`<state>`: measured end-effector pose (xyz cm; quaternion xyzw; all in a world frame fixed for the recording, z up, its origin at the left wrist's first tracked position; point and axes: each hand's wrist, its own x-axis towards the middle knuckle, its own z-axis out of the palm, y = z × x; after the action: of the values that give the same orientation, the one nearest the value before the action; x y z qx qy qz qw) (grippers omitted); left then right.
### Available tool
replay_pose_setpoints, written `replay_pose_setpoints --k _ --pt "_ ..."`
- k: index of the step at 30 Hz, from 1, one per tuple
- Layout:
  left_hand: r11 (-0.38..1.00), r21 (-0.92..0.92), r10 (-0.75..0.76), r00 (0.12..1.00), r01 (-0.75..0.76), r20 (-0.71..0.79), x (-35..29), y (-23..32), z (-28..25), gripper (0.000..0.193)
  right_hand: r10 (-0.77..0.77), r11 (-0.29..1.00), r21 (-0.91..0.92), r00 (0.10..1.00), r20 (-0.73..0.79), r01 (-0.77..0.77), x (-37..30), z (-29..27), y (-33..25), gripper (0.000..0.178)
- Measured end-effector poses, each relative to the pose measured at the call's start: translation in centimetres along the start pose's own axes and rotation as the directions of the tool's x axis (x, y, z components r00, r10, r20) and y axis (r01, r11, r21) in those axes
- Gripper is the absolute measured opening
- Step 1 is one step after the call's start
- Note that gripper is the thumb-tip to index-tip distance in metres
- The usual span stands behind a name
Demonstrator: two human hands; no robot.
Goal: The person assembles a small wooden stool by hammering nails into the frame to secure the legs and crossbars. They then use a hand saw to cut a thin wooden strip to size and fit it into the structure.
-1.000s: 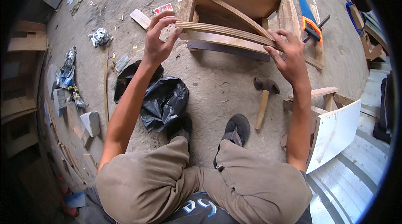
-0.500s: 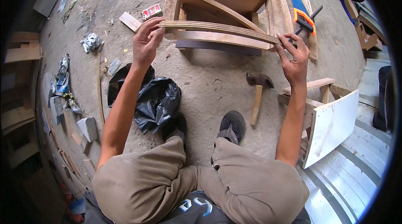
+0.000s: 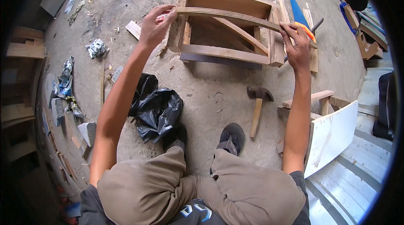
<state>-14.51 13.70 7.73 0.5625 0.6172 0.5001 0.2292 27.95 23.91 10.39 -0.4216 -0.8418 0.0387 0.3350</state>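
Both my hands hold a long, thin plywood strip (image 3: pixel 227 15) over a rectangular wooden frame (image 3: pixel 223 53) on the floor. My left hand (image 3: pixel 154 28) pinches the strip's left end, beyond the frame's left side. With fingers and thumb closed, my right hand (image 3: pixel 298 46) grips it near the right end, above the frame's right side. A second wooden strip (image 3: pixel 244 35) lies slantwise inside the frame. Whether the held strip touches the frame, I cannot tell.
A hammer (image 3: pixel 255 117) lies on the concrete before my right foot. Right of the frame is a blue handsaw (image 3: pixel 298 9). A black plastic bag (image 3: pixel 160 113) sits by my left foot. A small wooden stand with a white panel (image 3: pixel 332 134) stands at right, beside corrugated metal sheets (image 3: pixel 362 170).
Both hands have carried the plywood strip away from me, from the frame's near edge to across its far half. The whole view has shifted slightly.
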Motion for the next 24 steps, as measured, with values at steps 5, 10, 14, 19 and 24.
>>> replay_pose_setpoints --k 5,10,14,19,24 --pt "0.977 -0.165 -0.161 0.970 0.132 -0.179 0.4 -0.5 3.0 0.036 -0.026 1.000 0.018 1.000 0.006 0.026 1.0 2.1 0.2 0.032" --pt "0.941 -0.214 -0.282 0.957 0.263 -0.065 0.9 0.4 2.2 0.036 -0.072 0.997 -0.034 0.997 0.021 0.072 1.2 1.9 -1.5 0.041" --pt "0.949 -0.232 -0.254 0.954 0.213 -0.162 0.7 0.2 3.0 0.043 -0.084 0.993 -0.077 0.996 0.040 0.086 1.2 2.6 -1.5 0.044" --pt "0.930 -0.258 -0.301 0.946 0.263 -0.121 0.5 -1.0 3.1 0.051 -0.068 0.996 -0.058 0.997 0.027 0.070 1.0 2.5 -1.7 0.043" --pt "0.843 -0.284 -0.480 0.877 0.456 -0.016 0.3 -0.6 3.1 0.062 -0.035 0.999 -0.036 0.999 0.014 0.036 0.7 2.5 -1.6 0.038"
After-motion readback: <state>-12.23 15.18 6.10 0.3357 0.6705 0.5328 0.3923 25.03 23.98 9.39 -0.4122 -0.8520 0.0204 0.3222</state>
